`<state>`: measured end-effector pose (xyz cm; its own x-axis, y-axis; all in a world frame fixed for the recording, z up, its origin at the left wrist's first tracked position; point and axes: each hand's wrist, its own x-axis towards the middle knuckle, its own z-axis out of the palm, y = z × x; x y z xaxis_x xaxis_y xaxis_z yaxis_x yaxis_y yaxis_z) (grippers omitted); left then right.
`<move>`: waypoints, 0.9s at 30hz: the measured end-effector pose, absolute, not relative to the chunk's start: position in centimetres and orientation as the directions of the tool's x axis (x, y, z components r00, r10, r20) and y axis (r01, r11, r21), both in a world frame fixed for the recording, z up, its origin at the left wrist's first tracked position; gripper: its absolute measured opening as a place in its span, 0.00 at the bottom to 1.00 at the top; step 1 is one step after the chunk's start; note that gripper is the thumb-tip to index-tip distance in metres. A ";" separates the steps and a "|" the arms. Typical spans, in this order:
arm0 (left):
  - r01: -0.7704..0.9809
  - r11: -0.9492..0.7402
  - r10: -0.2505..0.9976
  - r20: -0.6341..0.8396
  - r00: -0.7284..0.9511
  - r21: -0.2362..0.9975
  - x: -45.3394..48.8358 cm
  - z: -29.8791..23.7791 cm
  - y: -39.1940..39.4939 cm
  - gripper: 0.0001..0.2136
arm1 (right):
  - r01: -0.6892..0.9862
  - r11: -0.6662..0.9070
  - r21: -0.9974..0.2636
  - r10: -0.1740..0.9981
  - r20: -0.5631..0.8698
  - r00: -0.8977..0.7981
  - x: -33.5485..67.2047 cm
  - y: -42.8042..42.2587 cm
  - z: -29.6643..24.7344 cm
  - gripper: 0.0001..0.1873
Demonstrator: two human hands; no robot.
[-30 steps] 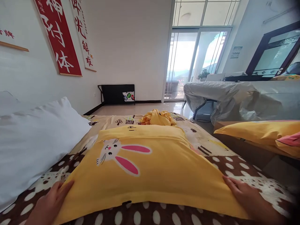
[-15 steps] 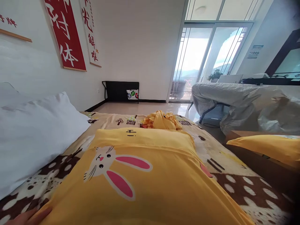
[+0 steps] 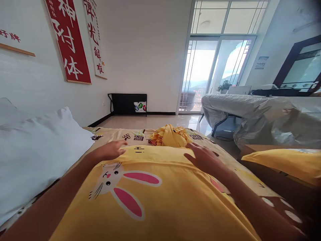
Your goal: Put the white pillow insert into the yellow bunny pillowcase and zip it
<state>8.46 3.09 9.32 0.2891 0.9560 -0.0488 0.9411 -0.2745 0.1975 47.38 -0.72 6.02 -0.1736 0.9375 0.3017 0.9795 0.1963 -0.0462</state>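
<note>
A yellow pillow (image 3: 155, 197) printed with a white rabbit with pink ears lies on the patterned bedspread (image 3: 117, 135) in front of me. Both my arms reach over it to its far edge. My left hand (image 3: 111, 150) rests at the far left corner, fingers stretched flat, holding nothing. My right hand (image 3: 203, 156) lies flat on the far right part of the pillow, fingers spread. Just beyond the hands sits a crumpled yellow cloth (image 3: 172, 135).
A white pillow (image 3: 35, 154) lies at the left against the wall. Another yellow pillow (image 3: 283, 162) sits on a wooden surface at the right. Beyond are a plastic-covered table (image 3: 250, 110), a black rack (image 3: 127, 103), red wall banners (image 3: 69, 40) and glass balcony doors (image 3: 213, 72).
Both hands have gone from the pillow's near corners to its far edge, arms now stretched over it. The view tilted and shifted slightly.
</note>
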 end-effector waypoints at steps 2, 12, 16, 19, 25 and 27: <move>0.918 -0.338 0.935 -0.037 0.353 0.206 14.4 10.3 6.6 0.22 | 0.940 0.336 -0.064 0.903 0.307 -0.302 41.3 3.0 7.5 0.19; 0.927 -0.299 0.954 0.077 0.289 0.226 21.1 -5.6 10.6 0.20 | 0.937 0.294 -0.188 0.951 0.153 -0.268 35.3 8.6 -5.5 0.22; 0.944 -0.234 0.972 0.040 0.231 0.232 20.2 -5.3 12.2 0.21 | 0.938 0.255 -0.233 0.966 0.096 -0.239 37.1 10.0 -5.2 0.23; 0.967 -0.114 0.992 -0.034 0.125 0.229 17.2 -4.7 13.1 0.26 | 0.948 0.195 -0.252 0.981 0.050 -0.188 39.4 10.9 -5.0 0.24; 0.976 0.005 0.979 -0.200 0.039 0.216 7.7 -5.7 14.2 0.27 | 0.964 -0.016 -0.264 0.997 -0.082 -0.006 47.4 11.6 -7.2 0.28; 0.974 0.031 0.980 -0.196 0.014 0.224 5.5 -6.6 14.9 0.28 | 0.963 -0.089 -0.256 0.992 -0.106 0.064 50.2 11.4 -8.7 0.29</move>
<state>5.49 14.86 -6.59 0.0140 0.9805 -0.1962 0.9740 0.0310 0.2242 50.17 11.41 -8.72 0.0636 0.9923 -0.1061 0.9626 -0.0891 -0.2558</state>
